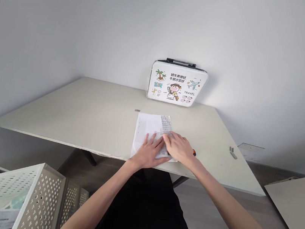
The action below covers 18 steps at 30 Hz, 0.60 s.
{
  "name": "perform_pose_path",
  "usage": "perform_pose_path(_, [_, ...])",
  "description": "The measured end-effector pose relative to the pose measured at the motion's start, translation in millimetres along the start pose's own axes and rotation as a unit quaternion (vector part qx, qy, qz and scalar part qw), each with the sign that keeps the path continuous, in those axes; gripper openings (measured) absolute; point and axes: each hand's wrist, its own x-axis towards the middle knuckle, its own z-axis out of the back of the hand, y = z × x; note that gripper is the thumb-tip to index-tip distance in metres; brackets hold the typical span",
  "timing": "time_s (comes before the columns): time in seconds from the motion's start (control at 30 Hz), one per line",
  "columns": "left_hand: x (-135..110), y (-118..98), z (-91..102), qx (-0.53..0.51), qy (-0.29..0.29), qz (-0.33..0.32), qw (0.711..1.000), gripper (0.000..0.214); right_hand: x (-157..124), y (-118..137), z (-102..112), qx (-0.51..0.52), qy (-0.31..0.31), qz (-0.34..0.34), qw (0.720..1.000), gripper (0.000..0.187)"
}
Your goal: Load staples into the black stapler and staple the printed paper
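White paper sheets (147, 123), with a printed grid and pictures down the right side, lie near the table's front edge. My left hand (149, 154) rests flat on their lower part with its fingers spread. My right hand (178, 147) bends over the right side of the sheets, its fingertips close to my left fingers. From behind the right palm pokes the end of a black-and-orange tool (194, 152), possibly a stapler. Most of it is hidden under that hand, which appears closed over it.
A white cartoon-printed case (177, 84) with a black handle stands against the wall at the table's (98, 114) back. Small grey strips (232, 153) lie at the right, and another strip (137, 110) above the paper. White perforated baskets (45, 198) stand lower left; a pale panel (299, 205) is at right.
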Motion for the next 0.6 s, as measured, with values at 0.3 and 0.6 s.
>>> perform_pose_path(0.3, [-9,5,5.3,0.017,0.004,-0.006,1.0,0.079,-51,-23,15,0.086,-0.044,0.083,0.992,0.048])
perform_pose_path(0.6, [-37,45,45.3,0.016,0.002,0.024,1.0,0.065,-94,-94,19,0.14,-0.034,-0.018,0.989,0.038])
